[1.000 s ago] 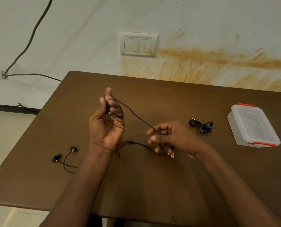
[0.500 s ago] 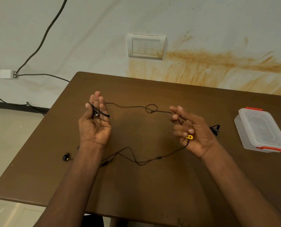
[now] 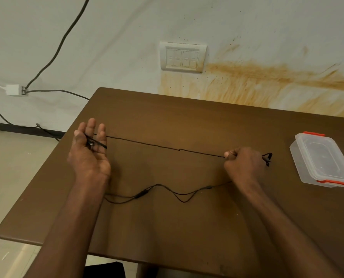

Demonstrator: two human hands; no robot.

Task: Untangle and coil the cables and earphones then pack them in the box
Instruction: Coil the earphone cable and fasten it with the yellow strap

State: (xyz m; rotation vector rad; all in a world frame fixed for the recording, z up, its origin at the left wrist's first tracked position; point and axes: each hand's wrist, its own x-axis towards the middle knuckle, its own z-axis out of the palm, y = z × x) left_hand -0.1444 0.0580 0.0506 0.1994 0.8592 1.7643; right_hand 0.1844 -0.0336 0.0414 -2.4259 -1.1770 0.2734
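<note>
A thin black earphone cable [image 3: 163,146] runs taut between my two hands above the brown table [image 3: 187,227]. My left hand [image 3: 89,153] is palm up, with the plug end wound across its fingers and pinned by the thumb. My right hand [image 3: 244,164] is a fist closed on the cable. The rest of the cable [image 3: 167,192] lies slack in waves on the table between my forearms, with a small inline piece. A second coiled black cable [image 3: 267,158] peeks out just right of my right hand. The earbuds are hidden.
A clear plastic box [image 3: 321,161] with red clips and its lid on stands at the table's right side. A switch plate [image 3: 183,57] is on the stained wall behind. Grey wall cables [image 3: 52,57] run down at the left, off the table.
My hands have moved apart and the cable between them has gone from looped and slack to straight and taut. My right hand has closed from open fingers into a fist on the cable.
</note>
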